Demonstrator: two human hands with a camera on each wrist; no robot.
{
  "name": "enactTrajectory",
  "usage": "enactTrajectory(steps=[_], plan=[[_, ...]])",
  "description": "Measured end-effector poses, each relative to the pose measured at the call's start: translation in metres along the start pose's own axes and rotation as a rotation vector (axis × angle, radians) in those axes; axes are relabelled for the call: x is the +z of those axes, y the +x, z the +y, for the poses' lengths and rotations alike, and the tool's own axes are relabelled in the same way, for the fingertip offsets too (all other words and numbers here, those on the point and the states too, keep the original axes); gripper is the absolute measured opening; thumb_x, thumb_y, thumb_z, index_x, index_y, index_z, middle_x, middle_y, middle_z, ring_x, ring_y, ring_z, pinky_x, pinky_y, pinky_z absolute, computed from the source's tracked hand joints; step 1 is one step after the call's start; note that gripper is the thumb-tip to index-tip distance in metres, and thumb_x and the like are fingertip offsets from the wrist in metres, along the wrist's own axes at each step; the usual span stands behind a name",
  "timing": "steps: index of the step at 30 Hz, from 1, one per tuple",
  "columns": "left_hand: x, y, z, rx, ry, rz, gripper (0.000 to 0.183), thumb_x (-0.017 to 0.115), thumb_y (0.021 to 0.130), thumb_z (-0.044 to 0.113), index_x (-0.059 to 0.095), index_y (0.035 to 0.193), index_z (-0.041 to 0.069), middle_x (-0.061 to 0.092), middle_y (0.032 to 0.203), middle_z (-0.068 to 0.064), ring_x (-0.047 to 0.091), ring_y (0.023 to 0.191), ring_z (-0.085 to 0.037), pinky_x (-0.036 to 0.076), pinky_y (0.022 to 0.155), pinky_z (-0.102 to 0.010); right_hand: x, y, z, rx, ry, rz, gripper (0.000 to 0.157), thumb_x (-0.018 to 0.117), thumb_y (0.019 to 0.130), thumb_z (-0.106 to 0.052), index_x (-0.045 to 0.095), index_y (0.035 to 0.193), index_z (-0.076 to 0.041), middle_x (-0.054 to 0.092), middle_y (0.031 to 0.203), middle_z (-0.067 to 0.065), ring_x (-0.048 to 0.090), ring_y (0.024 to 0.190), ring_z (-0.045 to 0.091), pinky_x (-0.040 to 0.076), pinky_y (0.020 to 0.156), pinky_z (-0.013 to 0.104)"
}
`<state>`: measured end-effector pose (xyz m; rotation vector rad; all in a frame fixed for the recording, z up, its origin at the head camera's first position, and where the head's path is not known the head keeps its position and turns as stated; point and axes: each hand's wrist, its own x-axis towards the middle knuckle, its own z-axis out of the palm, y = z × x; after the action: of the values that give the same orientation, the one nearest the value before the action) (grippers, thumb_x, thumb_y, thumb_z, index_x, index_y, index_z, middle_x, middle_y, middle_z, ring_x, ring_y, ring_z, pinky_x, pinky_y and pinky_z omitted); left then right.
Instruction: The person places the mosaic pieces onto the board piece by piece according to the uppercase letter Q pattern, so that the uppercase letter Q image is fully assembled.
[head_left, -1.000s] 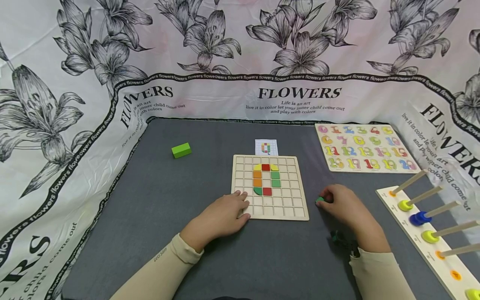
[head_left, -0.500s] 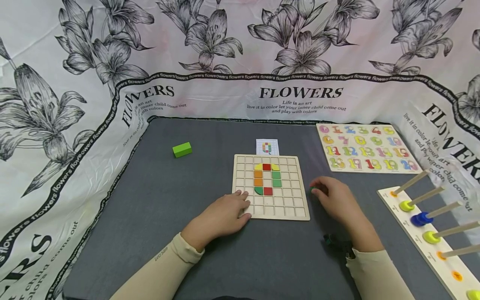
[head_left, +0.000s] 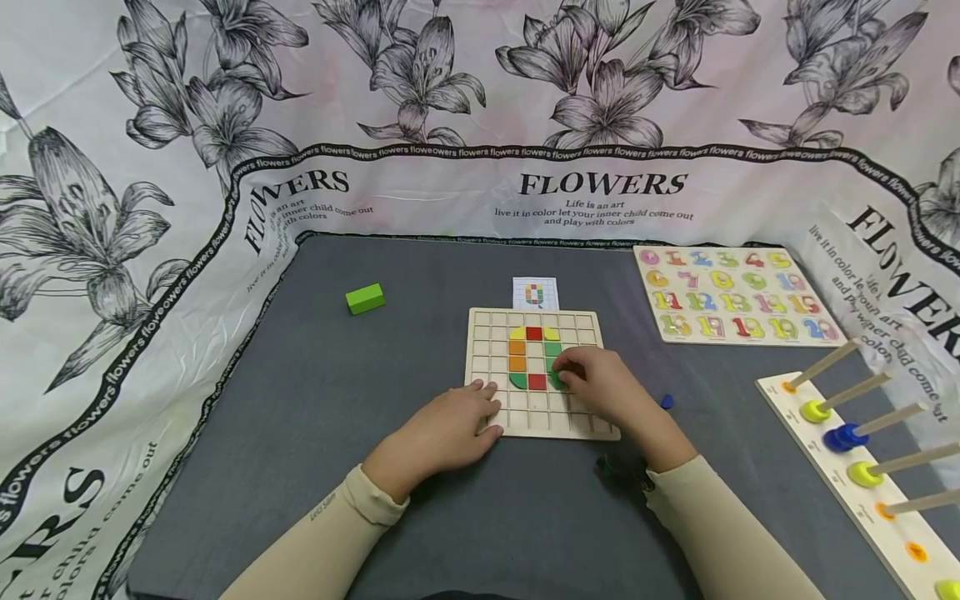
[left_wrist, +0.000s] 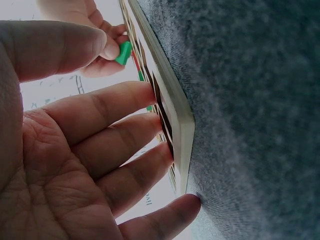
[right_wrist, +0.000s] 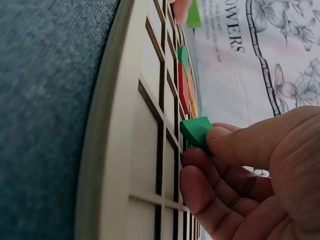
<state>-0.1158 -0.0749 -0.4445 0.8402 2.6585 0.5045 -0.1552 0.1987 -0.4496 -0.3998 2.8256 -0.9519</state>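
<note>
The wooden grid board (head_left: pixel 540 423) lies flat, with yellow, red, orange and green blocks set in a ring in its cells. My left hand (head_left: pixel 442 429) rests with extended fingers on the board's near left edge. Over the ring's lower right corner, my right hand (head_left: pixel 600 383) pinches a green block (right_wrist: pixel 196 131) with one curved side between thumb and fingers. That block is just beside the red block (right_wrist: pixel 183 87) and looks slightly tilted; whether it touches its cell I cannot tell. A pattern card (head_left: pixel 535 292) lies against the board's far edge.
A small blue piece (head_left: pixel 667 402) lies right of my right wrist. Farther right is a peg board (head_left: pixel 825 446) with upright sticks and rings. A number board (head_left: pixel 735 296) lies at the back right, a light green block (head_left: pixel 364 298) at the back left.
My right hand has moved left from the table onto the grid board, carrying the green block. The blue piece has come into view. My left hand has stayed in place.
</note>
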Motion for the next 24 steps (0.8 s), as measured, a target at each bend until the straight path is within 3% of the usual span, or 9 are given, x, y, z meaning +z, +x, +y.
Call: enactTrajectory(steps=[11,20,24], plan=[[-0.001,0.001,0.000,-0.006,-0.003,-0.012,0.048,0.064,0.111,0.032,0.066,0.150,0.006,0.051,0.167,-0.016,0.041,0.162,-0.034,0.039,0.130,-0.054,0.007,0.004,-0.005,-0.006,-0.026,0.044,0.011,0.074,0.103,-0.007,0.083,0.108,-0.005,0.070,0.110,0.013,0.061,0.092,0.024,0.053,0.081,0.040],[0.002,0.001,-0.002,0.003,0.006,-0.006,0.047,0.064,0.111,0.032,0.067,0.150,0.006,0.052,0.167,-0.016,0.042,0.161,-0.034,0.039,0.130,-0.054,0.006,0.000,0.000,-0.002,-0.015,0.050,0.014,0.072,0.103,-0.005,0.081,0.114,-0.003,0.072,0.112,0.013,0.065,0.097,0.025,0.058,0.089,0.048],[0.001,0.001,-0.002,0.004,0.008,-0.007,0.048,0.064,0.111,0.032,0.066,0.151,0.006,0.051,0.167,-0.016,0.042,0.161,-0.033,0.039,0.130,-0.054,-0.009,-0.005,0.006,-0.010,-0.022,0.077,0.019,0.069,0.104,-0.005,0.079,0.120,-0.001,0.072,0.114,0.016,0.066,0.099,0.029,0.059,0.088,0.050]])
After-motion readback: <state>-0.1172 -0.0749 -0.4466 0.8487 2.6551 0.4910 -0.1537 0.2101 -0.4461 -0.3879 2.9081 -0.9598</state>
